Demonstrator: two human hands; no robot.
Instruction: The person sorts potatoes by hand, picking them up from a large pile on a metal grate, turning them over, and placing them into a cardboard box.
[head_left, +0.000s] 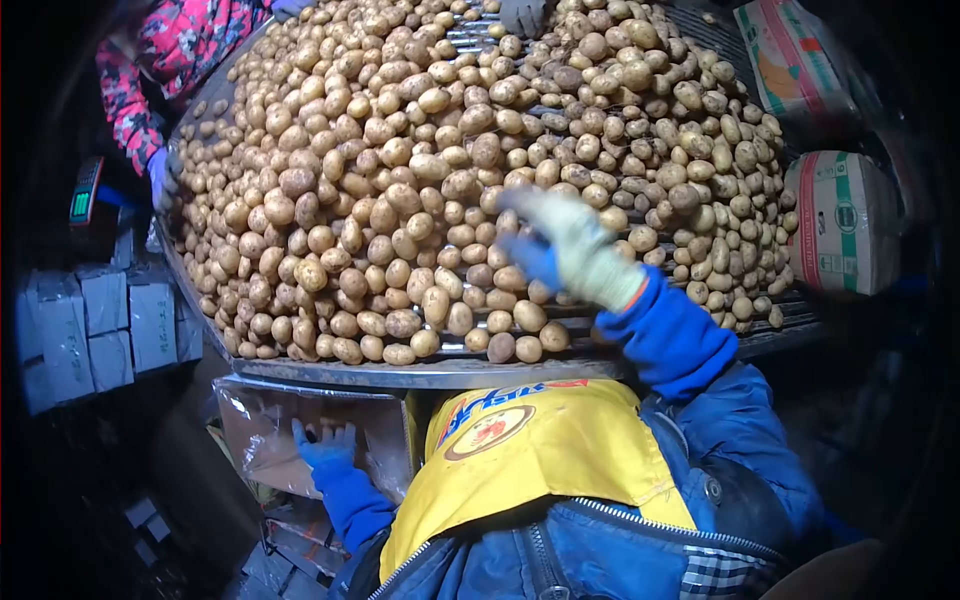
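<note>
A deep pile of potatoes (400,200) covers the metal-edged sorting table (430,376) in front of me. My right hand (570,245), in a pale glove with blue fingers, is over the middle of the pile. Motion blurs it, but its fingers and thumb show apart with nothing between them. Below the table's near edge, at the left, my left hand (327,448) wears a blue glove. Its fingers are spread over a cardboard box (265,420) lined with clear plastic.
A person in a pink patterned sleeve (135,115) works at the left edge. Another gloved hand (522,15) is at the far side. Printed sacks or boxes (838,225) stand right. White wrapped boxes (110,330) are stacked left, below a device with a green display (82,203).
</note>
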